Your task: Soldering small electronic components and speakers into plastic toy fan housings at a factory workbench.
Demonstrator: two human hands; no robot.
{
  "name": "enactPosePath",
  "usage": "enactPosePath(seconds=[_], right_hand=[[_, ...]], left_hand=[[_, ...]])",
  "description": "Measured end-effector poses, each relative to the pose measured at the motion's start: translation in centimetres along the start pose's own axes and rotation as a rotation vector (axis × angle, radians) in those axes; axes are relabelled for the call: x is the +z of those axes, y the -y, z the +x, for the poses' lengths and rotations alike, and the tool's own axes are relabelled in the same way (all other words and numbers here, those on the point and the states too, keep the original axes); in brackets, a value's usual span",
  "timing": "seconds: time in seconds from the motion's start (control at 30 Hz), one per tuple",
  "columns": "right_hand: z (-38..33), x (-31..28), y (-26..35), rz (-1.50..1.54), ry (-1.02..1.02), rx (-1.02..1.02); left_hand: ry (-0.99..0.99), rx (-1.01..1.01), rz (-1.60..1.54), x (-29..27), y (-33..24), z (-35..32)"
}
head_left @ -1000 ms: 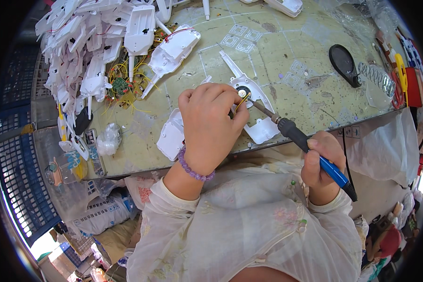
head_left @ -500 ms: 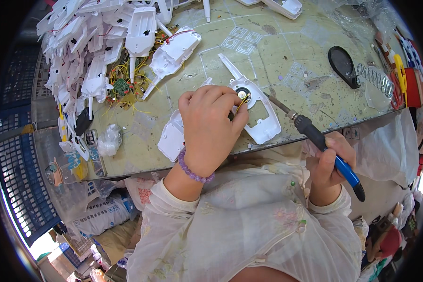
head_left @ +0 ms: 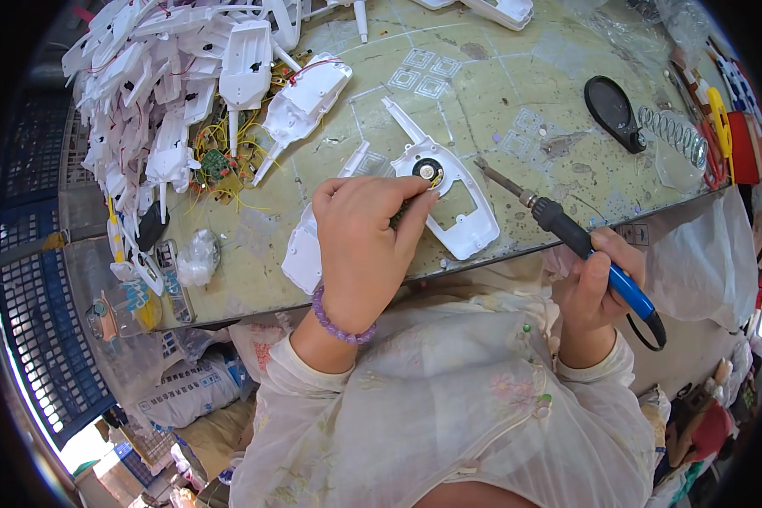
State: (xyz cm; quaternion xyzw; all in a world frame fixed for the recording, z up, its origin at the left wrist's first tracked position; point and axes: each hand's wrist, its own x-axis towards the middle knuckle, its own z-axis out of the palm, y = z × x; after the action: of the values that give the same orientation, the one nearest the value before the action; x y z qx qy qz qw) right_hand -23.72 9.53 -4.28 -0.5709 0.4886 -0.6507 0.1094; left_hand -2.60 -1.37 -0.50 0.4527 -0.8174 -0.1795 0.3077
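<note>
In front of me lies a white plastic housing half (head_left: 467, 244) with a small round speaker (head_left: 426, 169) set in it. My left hand (head_left: 360, 222) is closed in a pinch at the speaker's edge, on what looks like a thin yellow wire. Something dark shows beneath its fingers, mostly hidden. Another white housing half (head_left: 302, 258) lies partly covered under that hand. My right hand (head_left: 603, 284) grips the blue and black handle of a soldering iron (head_left: 560, 227). The iron's tip points up and left, above the table and apart from the housing.
White housings (head_left: 144, 102) are heaped at the far left, beside green circuit boards (head_left: 216, 163) with yellow wires. A black oval part (head_left: 611, 110), a metal coil stand (head_left: 681, 135) and yellow-handled pliers (head_left: 720, 118) lie on the right. A clear plastic bundle (head_left: 198, 258) sits near the front left.
My left fingers have shifted slightly down and left, and more of the speaker shows. The soldering iron has stayed nearly in place, its cord now visible below the handle.
</note>
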Motion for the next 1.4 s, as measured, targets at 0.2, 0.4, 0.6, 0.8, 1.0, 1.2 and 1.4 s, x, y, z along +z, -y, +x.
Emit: enactPosePath(seconds=[0.2,0.4,0.6,0.8,1.0,1.2,1.4], right_hand=[[-0.6,0.4,-0.4,0.157,-0.041,0.054],[0.1,0.8,0.1,0.140,0.025,0.000],[0.4,1.0,0.3,0.130,0.081,-0.017],[0.7,1.4,0.2,0.101,0.093,-0.042],[0.8,1.5,0.4,0.097,0.124,-0.028],[0.9,1.6,0.3,0.083,0.123,-0.011],[0.9,1.7,0.3,0.089,0.126,-0.019]], left_hand=[[-0.024,0.011,0.049,0.8,0.2,0.5],[-0.009,-0.042,0.127,1.2,-0.3,1.0],[0.013,-0.028,0.168,1.8,0.0,0.9],[0.017,-0.040,0.176,1.8,0.2,0.8],[0.004,-0.034,0.172,2.0,0.2,0.7],[-0.003,-0.033,0.171,2.2,0.2,0.8],[-0.068,0.049,0.220,2.1,0.0,1.0]])
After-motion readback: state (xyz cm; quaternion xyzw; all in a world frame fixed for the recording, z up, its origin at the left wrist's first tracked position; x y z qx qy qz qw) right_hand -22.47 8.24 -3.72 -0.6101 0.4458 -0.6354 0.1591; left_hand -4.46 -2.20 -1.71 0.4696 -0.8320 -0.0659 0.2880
